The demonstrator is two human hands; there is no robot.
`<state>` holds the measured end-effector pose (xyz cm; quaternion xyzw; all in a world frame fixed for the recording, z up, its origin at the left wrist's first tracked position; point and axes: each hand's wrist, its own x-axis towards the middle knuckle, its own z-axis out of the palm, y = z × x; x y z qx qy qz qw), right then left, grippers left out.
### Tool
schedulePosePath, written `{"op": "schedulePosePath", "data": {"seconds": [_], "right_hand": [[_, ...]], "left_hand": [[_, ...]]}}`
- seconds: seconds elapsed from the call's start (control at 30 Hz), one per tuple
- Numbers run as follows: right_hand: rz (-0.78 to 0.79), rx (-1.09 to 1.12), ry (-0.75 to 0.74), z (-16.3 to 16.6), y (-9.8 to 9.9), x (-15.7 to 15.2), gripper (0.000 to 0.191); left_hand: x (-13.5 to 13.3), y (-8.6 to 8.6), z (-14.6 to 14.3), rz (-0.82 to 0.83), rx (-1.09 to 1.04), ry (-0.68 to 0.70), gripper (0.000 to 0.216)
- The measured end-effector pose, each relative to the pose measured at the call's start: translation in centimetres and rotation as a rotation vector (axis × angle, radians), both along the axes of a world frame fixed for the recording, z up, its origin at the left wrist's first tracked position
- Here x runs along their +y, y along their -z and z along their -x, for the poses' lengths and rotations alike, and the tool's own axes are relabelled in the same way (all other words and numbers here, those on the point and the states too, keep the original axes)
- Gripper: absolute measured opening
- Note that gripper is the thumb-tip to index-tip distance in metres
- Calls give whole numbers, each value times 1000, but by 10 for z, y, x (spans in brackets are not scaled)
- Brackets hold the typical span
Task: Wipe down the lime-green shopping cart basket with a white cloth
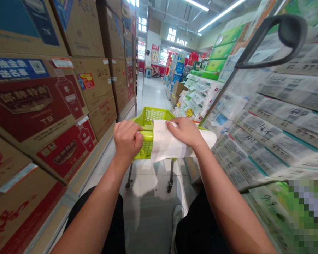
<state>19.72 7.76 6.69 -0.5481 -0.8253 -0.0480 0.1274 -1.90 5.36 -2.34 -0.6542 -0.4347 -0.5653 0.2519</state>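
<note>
In front of me stands a lime-green shopping cart (159, 113) with a basket of perforated plastic and dark casters under its legs. My left hand (127, 138) is closed around the left part of its green handle (147, 135). A white sheet (169, 143) lies draped over the right part of the handle; whether it is cloth or paper I cannot tell. My right hand (184, 131) grips the handle through this sheet, thumb lying on top. A grey pole with a loop grip (274, 65) slants up at the right; its lower end is hidden near the cart.
Stacked cartons (37, 102) line the left side along a low shelf edge. Piled white packs with handwritten prices (270, 134) rise close on the right. A floor aisle (159, 90) runs ahead, with a blue stool (148, 72) and a person (147, 60) far off.
</note>
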Motion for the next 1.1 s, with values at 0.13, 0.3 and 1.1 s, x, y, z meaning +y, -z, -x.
{"op": "schedulePosePath", "data": {"seconds": [0.13, 0.3, 1.1], "right_hand": [[-235, 25, -27, -5, 21, -26, 47], [-259, 18, -1, -6, 24, -37, 48], [-204, -37, 12, -1, 18, -50, 63]], "left_hand": [[1, 0, 1, -13, 2, 12, 17], [-5, 0, -2, 4, 12, 28, 19], [-16, 4, -2, -5, -18, 13, 18]]}}
